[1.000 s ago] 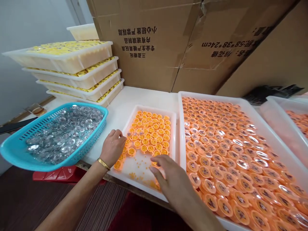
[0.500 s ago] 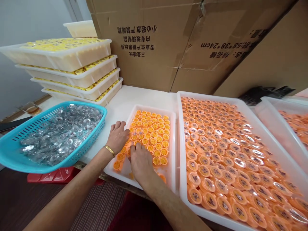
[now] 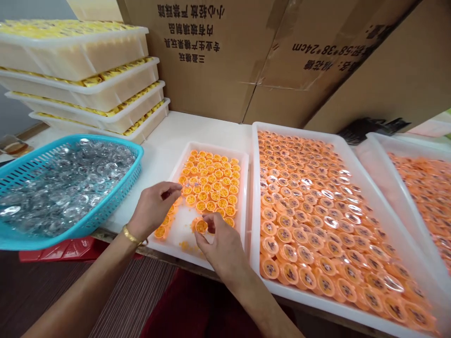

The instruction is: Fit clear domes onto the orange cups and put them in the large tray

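Note:
In the middle stands a small white tray (image 3: 245, 188) with rows of small orange cups (image 3: 211, 179) filled with yellow bits. My right hand (image 3: 224, 244) is over its near part, thumb and fingers closed around one orange cup (image 3: 201, 226). At the tray's left side hovers my left hand (image 3: 152, 209), thumb and fingertips pinched together above the cups. Whatever those fingers hold, if anything, is too small to make out. A few loose yellow bits (image 3: 185, 245) lie on the tray floor near the front edge.
At left, a blue basket (image 3: 136, 162) holds clear plastic pieces (image 3: 88, 171). Behind it rise stacked white trays (image 3: 130, 96) of yellow items. A large white tray (image 3: 256, 188) of lidded orange cups stands at right, another (image 3: 373, 145) beyond. Cardboard boxes (image 3: 211, 89) line the back.
My left hand has lifted off the cups and drawn back left, its fingers now pinched. My right hand has shifted right and down and now grips a cup. The view has tilted lower.

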### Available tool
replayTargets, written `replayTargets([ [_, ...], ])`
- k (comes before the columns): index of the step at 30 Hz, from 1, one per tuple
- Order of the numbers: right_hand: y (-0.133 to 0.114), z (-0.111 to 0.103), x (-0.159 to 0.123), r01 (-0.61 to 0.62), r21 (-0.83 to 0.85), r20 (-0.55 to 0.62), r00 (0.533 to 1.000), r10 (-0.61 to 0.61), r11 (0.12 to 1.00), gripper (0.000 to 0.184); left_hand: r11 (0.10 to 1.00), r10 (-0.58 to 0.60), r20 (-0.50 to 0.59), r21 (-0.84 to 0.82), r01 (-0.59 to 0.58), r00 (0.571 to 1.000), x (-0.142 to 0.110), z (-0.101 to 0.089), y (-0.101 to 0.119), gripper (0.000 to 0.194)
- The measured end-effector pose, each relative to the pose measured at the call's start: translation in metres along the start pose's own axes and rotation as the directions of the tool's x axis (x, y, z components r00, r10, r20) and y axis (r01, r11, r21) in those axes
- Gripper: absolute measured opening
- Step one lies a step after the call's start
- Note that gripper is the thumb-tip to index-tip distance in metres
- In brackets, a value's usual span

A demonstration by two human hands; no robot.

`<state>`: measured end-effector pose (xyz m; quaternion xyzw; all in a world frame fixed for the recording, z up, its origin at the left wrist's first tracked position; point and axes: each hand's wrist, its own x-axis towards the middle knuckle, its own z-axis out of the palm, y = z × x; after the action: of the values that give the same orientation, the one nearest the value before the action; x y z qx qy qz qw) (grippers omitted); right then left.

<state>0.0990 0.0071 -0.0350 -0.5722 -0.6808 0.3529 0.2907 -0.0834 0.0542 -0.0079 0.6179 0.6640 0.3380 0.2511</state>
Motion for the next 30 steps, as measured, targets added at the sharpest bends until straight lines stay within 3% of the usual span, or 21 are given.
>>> replayTargets([
  [2, 0.001, -0.006, -0.002, -0.071, 0.113, -0.031, 0.997, 0.075, 0.991, 0.021, 0.9, -0.205, 0.146, -0.36, 0.245, 0.968, -0.022, 0.007, 0.009, 0.028],
  [4, 0.002, -0.011, -0.003, -0.117, 0.175, -0.051, 0.991, 0.128, 0.978, 0.024, 0.727, -0.279, 0.269, -0.568, 0.386, 0.922, -0.041, 0.016, 0.015, 0.031],
  [7, 0.003, -0.017, -0.002, -0.176, 0.287, -0.002, 0.983, 0.185, 0.942, 0.032, 0.528, -0.307, 0.36, -0.706, 0.473, 0.881, -0.059, 0.028, 0.02, 0.028],
  [10, 0.003, -0.018, -0.002, -0.308, 0.508, 0.145, 0.951, 0.273, 0.804, 0.037, 0.468, -0.314, 0.362, -0.745, 0.475, 0.878, -0.063, 0.034, 0.023, 0.025],
  [14, 0.005, -0.014, -0.003, -0.391, 0.669, 0.249, 0.919, 0.305, 0.632, 0.035, 0.519, -0.283, 0.336, -0.734, 0.437, 0.899, -0.062, 0.039, 0.022, 0.023],
  [20, 0.013, -0.004, -0.007, -0.393, 0.669, 0.245, 0.918, 0.313, 0.63, 0.041, 0.699, -0.282, 0.247, -0.61, 0.374, 0.927, -0.064, 0.036, 0.014, 0.024],
  [26, 0.009, 0.0, -0.007, -0.383, 0.766, 0.242, 0.916, 0.321, 0.517, 0.027, 0.829, -0.216, 0.265, -0.459, 0.32, 0.94, -0.065, 0.027, 0.014, 0.026],
  [28, 0.007, 0.0, -0.006, -0.372, 0.784, 0.217, 0.914, 0.343, 0.496, 0.027, 0.901, -0.151, 0.259, -0.361, 0.241, 0.954, -0.066, 0.023, 0.016, 0.028],
  [30, 0.008, -0.001, -0.005, -0.362, 0.793, 0.195, 0.913, 0.358, 0.49, 0.028, 0.981, 0.0, 0.264, -0.185, 0.05, 0.965, -0.067, 0.021, 0.018, 0.031],
])
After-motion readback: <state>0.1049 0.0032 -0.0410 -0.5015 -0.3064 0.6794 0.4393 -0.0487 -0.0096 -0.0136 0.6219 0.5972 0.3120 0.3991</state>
